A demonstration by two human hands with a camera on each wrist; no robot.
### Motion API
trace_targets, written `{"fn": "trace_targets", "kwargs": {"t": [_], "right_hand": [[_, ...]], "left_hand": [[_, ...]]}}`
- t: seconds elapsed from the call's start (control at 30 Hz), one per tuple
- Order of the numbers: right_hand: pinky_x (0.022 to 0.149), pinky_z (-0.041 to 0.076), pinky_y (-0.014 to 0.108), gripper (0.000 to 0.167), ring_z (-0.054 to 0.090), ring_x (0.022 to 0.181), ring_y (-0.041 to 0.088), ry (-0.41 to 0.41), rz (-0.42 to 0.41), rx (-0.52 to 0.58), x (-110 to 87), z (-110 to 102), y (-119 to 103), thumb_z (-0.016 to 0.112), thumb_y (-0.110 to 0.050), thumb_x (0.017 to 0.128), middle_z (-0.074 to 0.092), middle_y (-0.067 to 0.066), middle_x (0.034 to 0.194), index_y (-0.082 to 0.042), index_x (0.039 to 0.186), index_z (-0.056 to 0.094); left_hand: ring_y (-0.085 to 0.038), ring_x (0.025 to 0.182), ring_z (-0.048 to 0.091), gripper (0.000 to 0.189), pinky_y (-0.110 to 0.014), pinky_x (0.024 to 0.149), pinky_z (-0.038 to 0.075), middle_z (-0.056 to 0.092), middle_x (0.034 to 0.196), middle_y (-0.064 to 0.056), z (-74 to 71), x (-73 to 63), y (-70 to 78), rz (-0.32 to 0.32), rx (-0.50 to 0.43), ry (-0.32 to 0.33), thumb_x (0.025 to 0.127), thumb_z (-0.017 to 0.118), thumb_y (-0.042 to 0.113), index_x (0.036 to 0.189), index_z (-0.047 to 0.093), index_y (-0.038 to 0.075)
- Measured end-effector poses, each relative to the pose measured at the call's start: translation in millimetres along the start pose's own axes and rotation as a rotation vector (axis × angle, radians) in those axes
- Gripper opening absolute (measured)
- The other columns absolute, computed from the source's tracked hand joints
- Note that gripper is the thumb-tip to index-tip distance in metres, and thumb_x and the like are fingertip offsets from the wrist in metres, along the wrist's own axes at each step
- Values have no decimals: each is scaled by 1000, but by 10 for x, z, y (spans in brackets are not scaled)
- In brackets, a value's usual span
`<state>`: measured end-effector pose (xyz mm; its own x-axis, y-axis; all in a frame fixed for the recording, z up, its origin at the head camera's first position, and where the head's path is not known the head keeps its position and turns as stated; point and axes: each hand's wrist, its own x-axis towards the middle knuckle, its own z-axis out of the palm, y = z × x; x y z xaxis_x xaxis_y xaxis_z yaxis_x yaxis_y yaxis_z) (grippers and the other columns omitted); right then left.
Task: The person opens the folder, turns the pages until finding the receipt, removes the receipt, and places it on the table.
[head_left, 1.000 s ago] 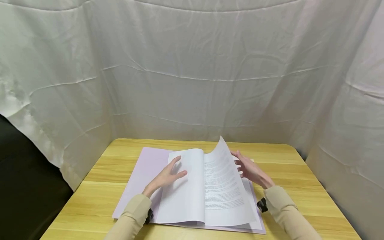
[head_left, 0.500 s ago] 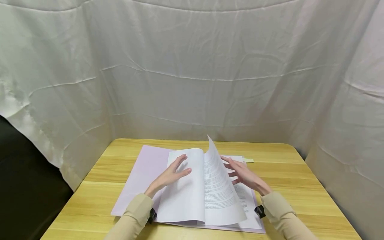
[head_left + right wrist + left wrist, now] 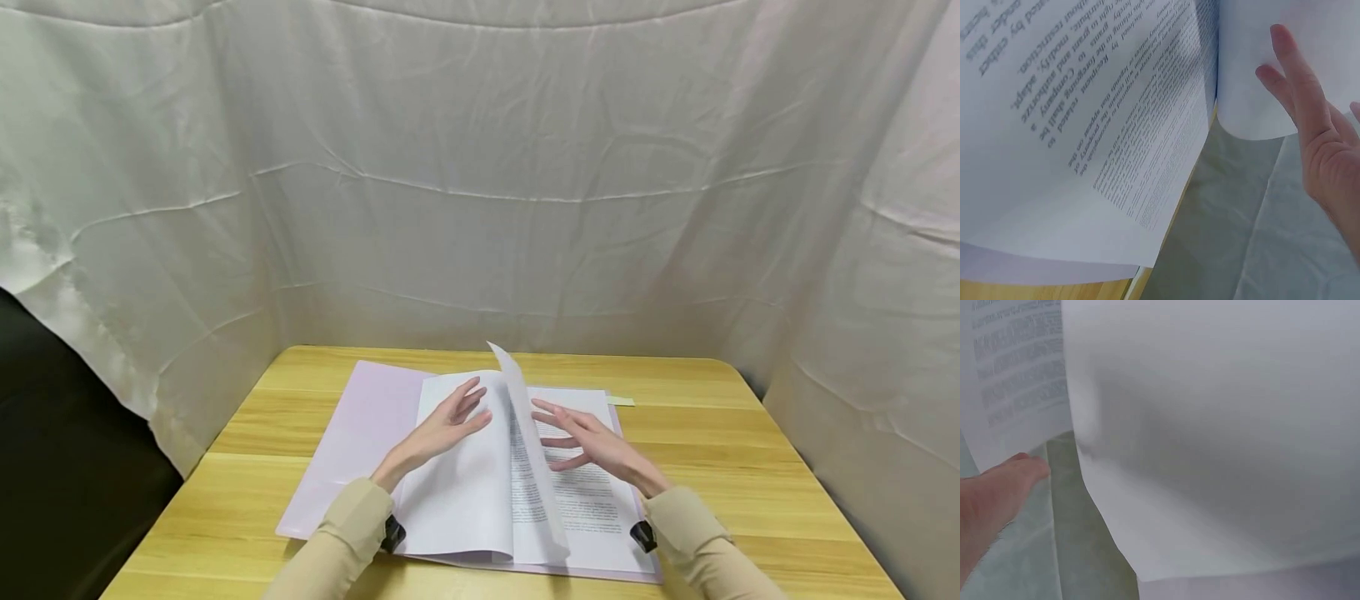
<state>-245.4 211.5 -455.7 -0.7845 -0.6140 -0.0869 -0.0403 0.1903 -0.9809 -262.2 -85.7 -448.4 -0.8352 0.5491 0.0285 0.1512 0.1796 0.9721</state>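
Observation:
A lilac folder (image 3: 352, 450) lies open on the table, holding a stack of printed sheets. One page (image 3: 529, 442) stands nearly upright along the middle, its top corner curling left. To its right, my right hand (image 3: 596, 442) has its fingers spread and straight, tips close by the page. My left hand (image 3: 438, 433) hovers over the blank left page (image 3: 457, 508), fingers extended, thumb apart, holding nothing. Printed text covers the right page (image 3: 592, 508) below my right hand. The right wrist view shows straight fingers (image 3: 1307, 87) against the raised page.
A pale yellow-green tab (image 3: 621, 401) sticks out past the top right of the sheets. The wooden table (image 3: 735, 467) borders a grey cloth backdrop (image 3: 480, 208). Black fabric (image 3: 60, 467) hangs at the left. Each wrist carries a small black device (image 3: 393, 533).
The page has swung from leaning right to nearly upright, and my right hand has moved left with it. My left hand has shifted slightly right and up. More of the printed right page shows.

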Motion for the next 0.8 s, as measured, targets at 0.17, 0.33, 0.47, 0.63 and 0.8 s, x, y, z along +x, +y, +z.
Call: {"fn": "trace_targets", "kwargs": {"t": [0.17,0.33,0.47,0.63,0.8], "right_hand": [[96,57,58,54,35,144,54,-16,-1,-20,20,38,2,24,-38,112,23,19,167,-18,162,23],[96,57,57,53,34,145,52,-22,3,-40,33,65,0,25,-40,112,25,17,167,-20,161,27],[97,57,56,54,34,146,50,-42,-4,-51,27,80,-7,25,-40,111,26,15,167,-18,160,28],[99,56,54,54,34,147,49,-63,-13,-65,22,81,4,26,-40,111,25,12,168,-14,159,31],[100,56,54,54,33,147,50,-69,-21,-62,18,63,35,27,-39,111,24,14,168,-13,157,35]], "left_hand": [[-38,154,24,80,-50,124,29,24,165,-24,35,28,33,7,-48,-2,103,58,28,162,8,6],[-42,150,32,85,-53,121,34,33,160,-28,49,10,80,-25,-17,44,100,63,32,162,11,6],[-43,144,43,93,-53,116,42,39,156,-30,52,-9,100,-23,-1,70,96,69,37,161,12,4],[-40,123,64,91,-42,97,59,50,145,-33,36,-39,87,21,-10,71,95,70,27,159,13,-2],[-41,116,67,84,-41,91,62,52,143,-34,12,-46,70,-16,-52,91,93,68,7,158,16,-1]]}}
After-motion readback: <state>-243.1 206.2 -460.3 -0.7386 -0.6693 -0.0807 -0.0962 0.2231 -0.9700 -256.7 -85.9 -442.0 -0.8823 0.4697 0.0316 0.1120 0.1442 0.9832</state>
